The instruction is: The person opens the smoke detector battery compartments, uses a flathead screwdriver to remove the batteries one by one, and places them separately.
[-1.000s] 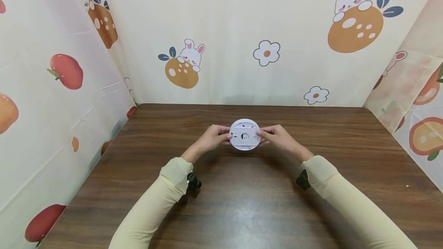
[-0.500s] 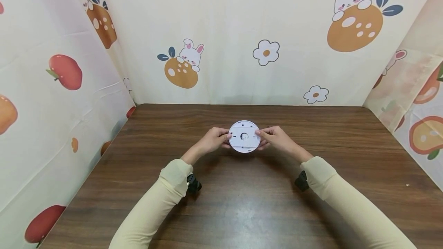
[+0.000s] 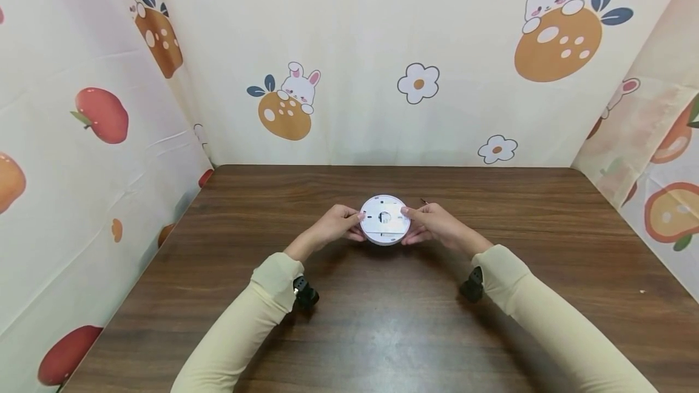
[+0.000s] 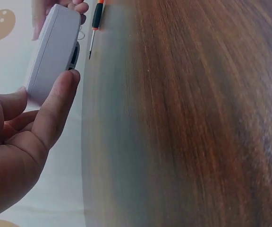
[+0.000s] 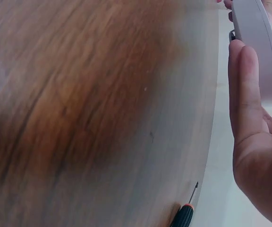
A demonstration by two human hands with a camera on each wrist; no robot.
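A round white smoke detector [image 3: 384, 234] is held up over the middle of the table, its flat back with slots and a central hole facing the head camera. My left hand [image 3: 334, 224] grips its left edge, thumb on the back and fingers beneath. On the opposite edge my right hand [image 3: 439, 224] holds it the same way. Side-on in the left wrist view, the smoke detector [image 4: 53, 52] shows a thick smooth rim and a dark raised part on its underside. The fingers [image 5: 248, 90] of my right hand lie straight along that underside in the right wrist view.
A screwdriver [image 4: 97, 16] with a black and orange handle lies on the brown wooden table [image 3: 382, 320]; in the head view my right hand hides most of it. Patterned cloth [image 3: 360, 108] walls in the table's back and sides. A tiny light speck [image 3: 642, 292] lies at right.
Both hands have lowered the smoke detector slightly and drawn it nearer, tilting it so its near rim shows. The screwdriver's thin tip has appeared behind my right hand.
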